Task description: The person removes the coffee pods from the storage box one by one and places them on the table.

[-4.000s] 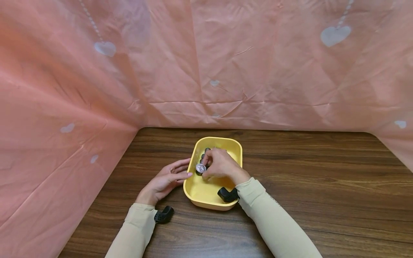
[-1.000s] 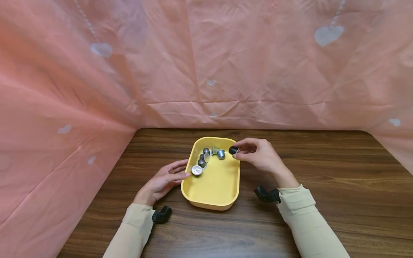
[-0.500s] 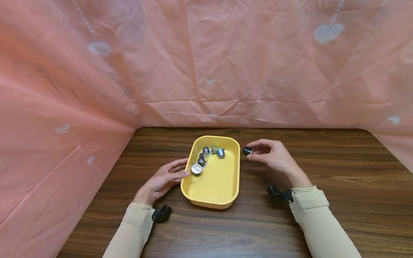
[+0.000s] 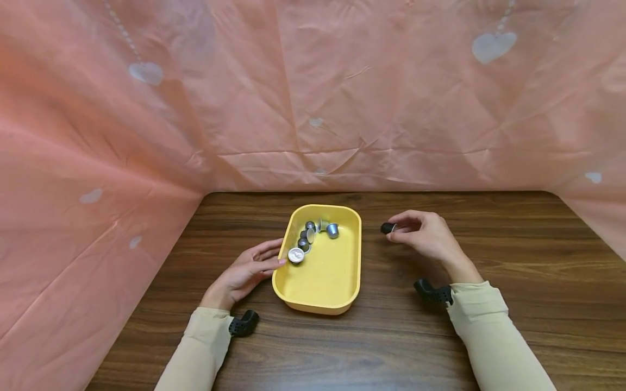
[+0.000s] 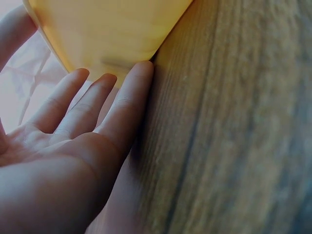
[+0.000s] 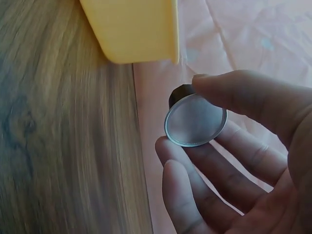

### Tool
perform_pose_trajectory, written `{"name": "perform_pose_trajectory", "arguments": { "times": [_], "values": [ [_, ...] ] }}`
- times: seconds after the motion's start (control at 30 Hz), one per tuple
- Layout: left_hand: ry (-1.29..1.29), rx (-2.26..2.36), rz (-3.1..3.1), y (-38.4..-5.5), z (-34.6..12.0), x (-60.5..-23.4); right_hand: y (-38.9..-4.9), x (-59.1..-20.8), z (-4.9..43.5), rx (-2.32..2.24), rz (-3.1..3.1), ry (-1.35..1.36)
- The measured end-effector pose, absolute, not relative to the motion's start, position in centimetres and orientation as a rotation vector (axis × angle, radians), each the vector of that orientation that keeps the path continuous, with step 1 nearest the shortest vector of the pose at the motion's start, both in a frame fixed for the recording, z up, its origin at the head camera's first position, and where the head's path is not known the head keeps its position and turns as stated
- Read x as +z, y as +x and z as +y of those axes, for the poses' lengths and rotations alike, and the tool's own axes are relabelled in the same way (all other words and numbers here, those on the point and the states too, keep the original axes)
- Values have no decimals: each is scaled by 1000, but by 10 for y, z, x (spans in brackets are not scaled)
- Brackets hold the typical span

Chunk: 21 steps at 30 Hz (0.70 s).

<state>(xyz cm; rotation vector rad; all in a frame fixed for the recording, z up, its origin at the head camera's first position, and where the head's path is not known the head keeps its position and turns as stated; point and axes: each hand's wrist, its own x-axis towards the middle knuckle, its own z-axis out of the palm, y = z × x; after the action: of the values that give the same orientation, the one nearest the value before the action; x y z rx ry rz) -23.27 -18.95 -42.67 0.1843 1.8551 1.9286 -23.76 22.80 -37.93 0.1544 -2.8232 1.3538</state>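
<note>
Between thumb and fingers my right hand (image 4: 427,236) pinches a black coffee capsule (image 4: 388,228), to the right of the yellow tray (image 4: 318,310). In the right wrist view the silvery foil lid of the coffee capsule (image 6: 195,121) faces the camera. My left hand (image 4: 246,271) lies along the tray's left side, thumb at the rim. Its straight fingers (image 5: 129,105) touch the tray's outer wall in the left wrist view. Several more capsules sit inside along the left and far sides, among them a blue one (image 4: 332,231) and one with its foil lid (image 4: 295,255) up.
The tray stands on a dark wood table (image 4: 489,260). A pink cloth (image 4: 342,98) with pale hearts hangs behind the table and along its left side. Each wrist wears a black camera mount, such as the right mount (image 4: 432,292).
My right hand was inside the tray; it has since lifted the black coffee capsule out over the right rim and carried it further right. My left hand has stayed at the tray.
</note>
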Motion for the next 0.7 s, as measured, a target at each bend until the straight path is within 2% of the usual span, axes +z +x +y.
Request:
{"name": "perform_pose_trajectory", "arguments": {
  "times": [0.7],
  "values": [
    [183,1916,1867,-234,-190,-428,-242,-397,226,1037,-2854,196]
  ]
}}
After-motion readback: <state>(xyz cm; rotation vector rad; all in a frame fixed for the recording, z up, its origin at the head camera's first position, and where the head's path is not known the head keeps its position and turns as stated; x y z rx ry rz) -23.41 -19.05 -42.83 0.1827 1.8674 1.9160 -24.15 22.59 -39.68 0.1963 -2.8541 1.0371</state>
